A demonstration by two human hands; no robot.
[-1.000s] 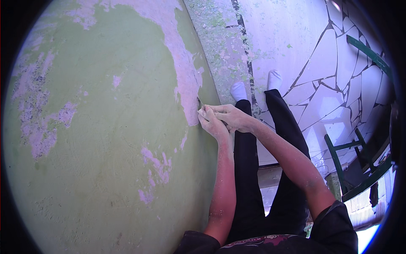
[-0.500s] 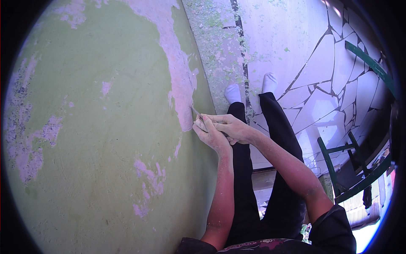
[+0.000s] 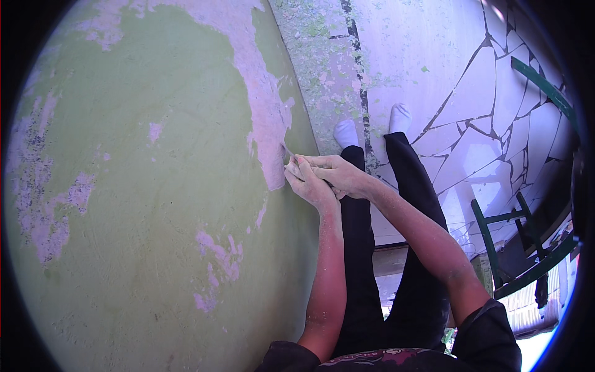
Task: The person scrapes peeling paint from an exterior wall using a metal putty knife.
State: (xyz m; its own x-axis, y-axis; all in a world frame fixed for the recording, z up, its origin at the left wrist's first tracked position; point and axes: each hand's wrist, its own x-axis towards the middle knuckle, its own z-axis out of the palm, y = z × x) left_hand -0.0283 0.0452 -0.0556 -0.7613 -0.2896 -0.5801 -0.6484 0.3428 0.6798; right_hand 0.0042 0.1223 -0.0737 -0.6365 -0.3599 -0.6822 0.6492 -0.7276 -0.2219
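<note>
a thin, narrow, grey-bladed hand tool (image 3: 288,150) juts up and leftward out of both hands, its tip at the right edge of a long, pale pinkish bare strip (image 3: 263,105) on a broad, dull green painted wall (image 3: 155,204); how hard it bears on the wall, i cannot tell. the dusty bare left hand (image 3: 312,188) is closed about the tool, fingers curled in, nearest the wall. the dusty bare right hand (image 3: 341,173) comes in from the other side, also closed, its fingers reaching across to the tool and overlapping the left hand. the handle is hidden inside the two grips.

lower on the wall is a broken, pale pink patch (image 3: 223,257), and at the far left a larger, mottled pinkish-grey patch (image 3: 37,204). along the wall's foot, small light green and pinkish paint flakes (image 3: 316,68) lie over the pale stone floor with dark joints (image 3: 427,56). two feet in white socks (image 3: 401,118) stand on it, below black trousers (image 3: 412,180). to the right is a dark green, straight-barred frame (image 3: 486,239).
</note>
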